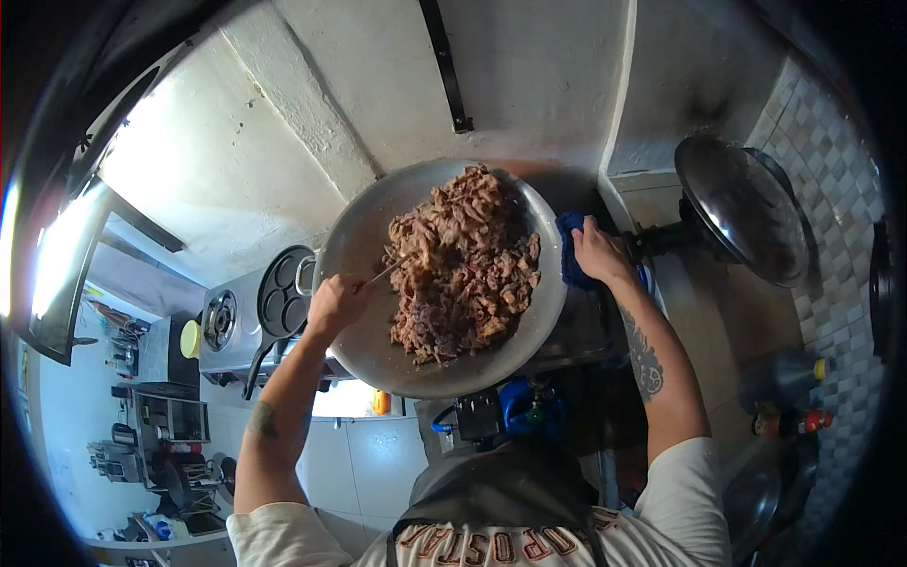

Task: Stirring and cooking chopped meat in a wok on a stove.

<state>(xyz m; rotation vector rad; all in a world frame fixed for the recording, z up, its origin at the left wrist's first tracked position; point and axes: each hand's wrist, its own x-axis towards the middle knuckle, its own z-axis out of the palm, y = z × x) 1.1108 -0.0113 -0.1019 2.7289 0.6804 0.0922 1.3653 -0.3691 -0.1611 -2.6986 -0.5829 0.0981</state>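
Observation:
A wide metal wok (pixel 361 205) stands before me, heaped with browned, shredded cooked meat (pixel 460 283). My left hand (pixel 339 306) is closed around the handle of a metal utensil (pixel 386 271). The utensil's far end is buried in the meat, so its shape is hidden. On the wok's right side, my right hand (pixel 596 251) grips a dark blue cloth (pixel 572 255) against the rim. A loop handle (pixel 303 275) of the wok shows on the left; any handle under the cloth is covered.
A black multi-cup pan (pixel 283 298) rests on a gas stove (pixel 234 347) at left. To the right is a large round metal lid (pixel 744 212). A blue gas cylinder (pixel 531 407) stands below the wok. Bottles (pixel 790 422) are by the tiled wall. A wall (pixel 531 85) rises behind.

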